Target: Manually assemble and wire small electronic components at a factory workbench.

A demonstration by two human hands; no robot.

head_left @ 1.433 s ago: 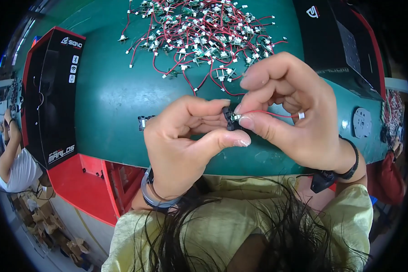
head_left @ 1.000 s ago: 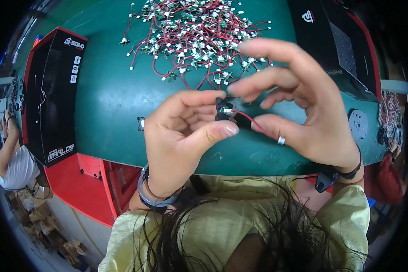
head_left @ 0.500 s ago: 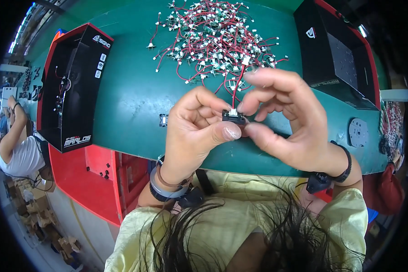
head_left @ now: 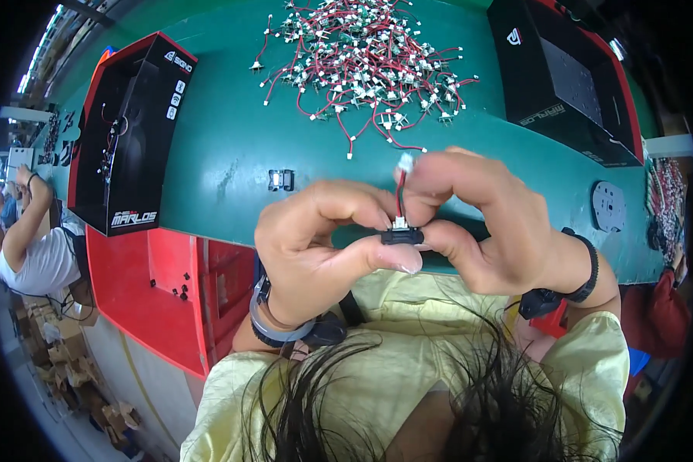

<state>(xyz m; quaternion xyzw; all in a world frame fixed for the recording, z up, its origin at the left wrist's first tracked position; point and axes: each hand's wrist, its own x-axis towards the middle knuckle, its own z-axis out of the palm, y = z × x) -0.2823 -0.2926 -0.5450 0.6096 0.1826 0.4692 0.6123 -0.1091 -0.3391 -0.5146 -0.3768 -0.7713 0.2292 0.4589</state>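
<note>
My left hand (head_left: 312, 242) pinches a small black plastic housing (head_left: 402, 237) between thumb and fingers, close to the table's near edge. On top of it is a white connector, with a short red-and-black wire (head_left: 400, 199) rising to a blurred white plug (head_left: 406, 162). My right hand (head_left: 497, 223) is closed at the other side: its thumb meets the housing's right end and its index finger presses beside the wire. Beyond my left hand lies another small black part (head_left: 281, 180) with a pale centre.
A heap of red-wired connectors on small boards (head_left: 369, 61) covers the far middle of the green table (head_left: 215, 146). Black boxes stand at left (head_left: 142, 131) and right (head_left: 543, 69). A grey disc (head_left: 608, 206) lies at right. A red bin (head_left: 146, 269) sits below left; a co-worker (head_left: 35, 246) is far left.
Both hands have come nearer to me with the housing. My right fingers, spread before, have closed in on the wire and the housing's right end. The small loose part is more fully visible.
</note>
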